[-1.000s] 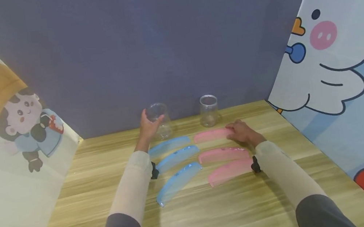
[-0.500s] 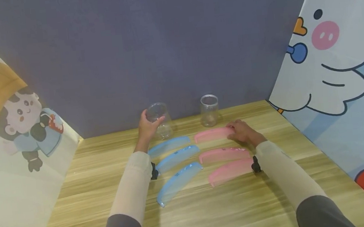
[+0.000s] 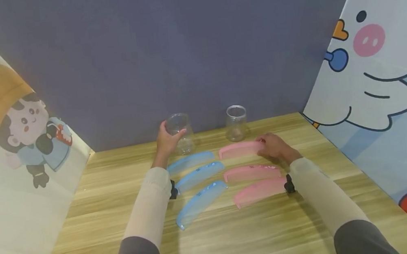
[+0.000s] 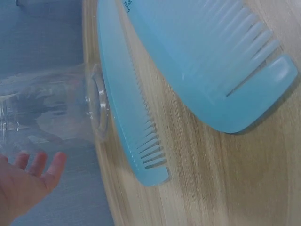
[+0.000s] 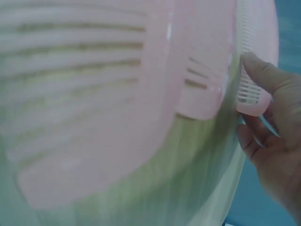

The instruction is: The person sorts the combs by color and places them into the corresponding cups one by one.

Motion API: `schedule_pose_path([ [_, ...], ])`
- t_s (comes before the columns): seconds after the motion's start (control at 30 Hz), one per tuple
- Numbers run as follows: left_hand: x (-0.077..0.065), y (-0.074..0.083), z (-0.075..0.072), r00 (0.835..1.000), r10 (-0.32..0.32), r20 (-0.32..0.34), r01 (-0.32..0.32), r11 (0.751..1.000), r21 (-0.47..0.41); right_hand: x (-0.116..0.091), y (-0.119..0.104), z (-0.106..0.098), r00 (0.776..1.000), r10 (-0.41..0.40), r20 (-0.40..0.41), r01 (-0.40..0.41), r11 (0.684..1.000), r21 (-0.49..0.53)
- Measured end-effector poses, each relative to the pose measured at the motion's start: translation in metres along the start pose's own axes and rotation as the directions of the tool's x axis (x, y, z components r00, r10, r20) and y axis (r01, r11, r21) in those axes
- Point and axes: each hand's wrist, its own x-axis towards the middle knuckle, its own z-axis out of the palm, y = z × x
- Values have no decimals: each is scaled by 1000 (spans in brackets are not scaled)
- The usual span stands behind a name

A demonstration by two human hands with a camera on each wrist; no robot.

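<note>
In the head view my left hand [image 3: 168, 142] holds a clear cup [image 3: 184, 141] at the back left, thumb across its front. The left wrist view shows the fingertips right at the side of this clear cup [image 4: 51, 108]. My right hand [image 3: 273, 146] pinches the right end of the farthest pink comb [image 3: 239, 149]. In the right wrist view the thumb lies over the teeth of that pink comb [image 5: 251, 89], with the other fingers behind and below it. To its left is the farthest blue comb [image 3: 192, 160], near my left wrist.
A second clear cup [image 3: 236, 124] stands by the dark back wall [image 3: 196, 54]. Two more blue combs [image 3: 201, 175] and two more pink combs [image 3: 252, 173] lie in rows nearer on the wooden table [image 3: 215, 244]. Cartoon panels [image 3: 380, 85] flank the table.
The head view has shifted slightly. Both hands keep their places at the cup and the pink comb, and the other combs stay where they were.
</note>
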Motion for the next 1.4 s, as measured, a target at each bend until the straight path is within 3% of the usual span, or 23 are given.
schedule_pose_path([
  [0.3,0,-2,1,1000,8,-5,-8,1000,0,-1,2,-9,999,20,45,-23,997,78],
  [0.53,-2,0,0,1000,13,0,-13,1000,-4,-4,4,-14,998,-5,56,1,997,72],
  [0.77,-3,0,0,1000,10,0,-10,1000,-9,-6,4,-20,994,54,93,-65,991,116],
  [0.97,-3,2,-2,1000,6,7,-6,1000,-11,-7,7,-23,993,73,89,-86,984,158],
  [1.4,-4,4,-2,1000,-7,20,7,1000,-27,-5,-1,-36,998,38,59,-48,981,189],
])
